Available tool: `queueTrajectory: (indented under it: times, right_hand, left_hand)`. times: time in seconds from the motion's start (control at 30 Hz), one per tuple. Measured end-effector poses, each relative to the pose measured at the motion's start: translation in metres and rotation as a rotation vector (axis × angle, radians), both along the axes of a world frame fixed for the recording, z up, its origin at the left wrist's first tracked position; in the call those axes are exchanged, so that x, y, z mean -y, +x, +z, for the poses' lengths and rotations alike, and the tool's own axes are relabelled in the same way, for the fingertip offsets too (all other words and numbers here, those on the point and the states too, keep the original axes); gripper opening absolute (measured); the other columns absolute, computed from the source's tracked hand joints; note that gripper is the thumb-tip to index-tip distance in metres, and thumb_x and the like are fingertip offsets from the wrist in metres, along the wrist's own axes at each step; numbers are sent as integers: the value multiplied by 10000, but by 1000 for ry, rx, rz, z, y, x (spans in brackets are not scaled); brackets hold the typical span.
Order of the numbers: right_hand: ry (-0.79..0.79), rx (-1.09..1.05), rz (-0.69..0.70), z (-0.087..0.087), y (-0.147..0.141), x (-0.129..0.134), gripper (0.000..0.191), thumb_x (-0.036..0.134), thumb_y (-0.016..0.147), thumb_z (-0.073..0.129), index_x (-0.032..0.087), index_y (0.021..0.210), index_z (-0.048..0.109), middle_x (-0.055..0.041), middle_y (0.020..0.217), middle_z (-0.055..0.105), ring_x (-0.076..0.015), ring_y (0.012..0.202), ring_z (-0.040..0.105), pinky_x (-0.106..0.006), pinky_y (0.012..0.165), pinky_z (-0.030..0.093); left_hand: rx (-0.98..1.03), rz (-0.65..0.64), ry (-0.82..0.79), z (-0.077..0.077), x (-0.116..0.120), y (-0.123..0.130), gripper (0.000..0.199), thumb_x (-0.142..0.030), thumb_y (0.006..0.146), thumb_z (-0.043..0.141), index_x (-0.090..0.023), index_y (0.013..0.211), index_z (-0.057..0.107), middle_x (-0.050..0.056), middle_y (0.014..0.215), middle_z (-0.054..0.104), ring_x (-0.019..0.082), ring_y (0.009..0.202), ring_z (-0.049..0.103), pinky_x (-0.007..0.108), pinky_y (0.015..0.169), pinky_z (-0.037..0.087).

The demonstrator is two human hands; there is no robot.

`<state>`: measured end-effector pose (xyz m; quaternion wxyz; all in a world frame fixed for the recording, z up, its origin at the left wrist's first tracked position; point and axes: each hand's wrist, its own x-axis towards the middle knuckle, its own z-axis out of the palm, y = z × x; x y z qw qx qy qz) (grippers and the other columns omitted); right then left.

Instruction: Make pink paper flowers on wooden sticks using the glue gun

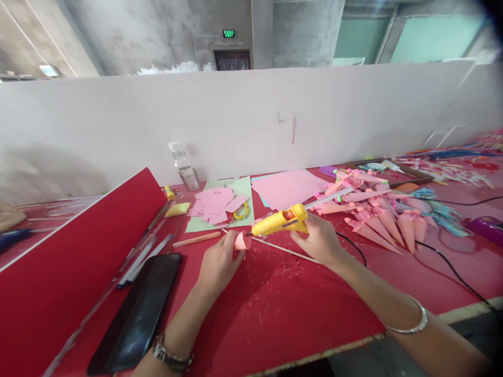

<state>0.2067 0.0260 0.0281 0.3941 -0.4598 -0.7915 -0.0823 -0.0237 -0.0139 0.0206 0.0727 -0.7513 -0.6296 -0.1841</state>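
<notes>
Red table [298,314] in front of me, pink cones [393,228] heaped on the worker's right, black phone [137,314] by the left forearm [184,319]. Right hand [321,240]: grip closed round yellow glue gun [277,222]. Left hand [219,261]: grip pinching small pink paper roll [241,241], right at the gun's nozzle [249,234].
</notes>
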Motion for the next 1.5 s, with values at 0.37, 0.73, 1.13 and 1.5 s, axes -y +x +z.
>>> queueTrajectory:
  times: [0.37, 0.73, 1.13, 1.5]
  right_hand:
    - [18, -24, 40, 0, -7, 7, 393, 410, 667, 584, 186, 987, 546, -42, 712, 639, -172, 626, 599, -242, 538, 443]
    - [35, 131, 68, 3, -1, 6, 227, 182, 689, 514, 174, 913, 551, -40, 712, 628, -173, 662, 584, -226, 511, 390]
    - [21, 215, 33, 5, 3, 7, 172, 173, 716, 487, 166, 872, 559, -43, 640, 603, -182, 589, 552, -239, 485, 330]
    - [64, 162, 21, 2, 1, 7, 193, 162, 726, 436, 155, 898, 525, -57, 671, 607, -193, 631, 564, -243, 497, 367]
  left_hand:
    - [68, 111, -85, 2, 1, 1, 203, -276, 731, 480, -212, 917, 436, -2, 673, 616, 159, 566, 594, 182, 424, 242]
    - [100, 33, -91, 1, 2, 2, 214, -261, 750, 425, -189, 947, 383, -18, 562, 556, 163, 507, 574, 183, 407, 220]
    - [173, -38, -69, 2, 2, 1, 187, -254, 746, 419, -189, 915, 371, -31, 539, 505, 144, 466, 526, 180, 421, 245]
    - [235, -100, -84, 0, 1, 0, 206, -232, 740, 404, -187, 939, 370, -28, 561, 512, 143, 478, 522, 183, 437, 272]
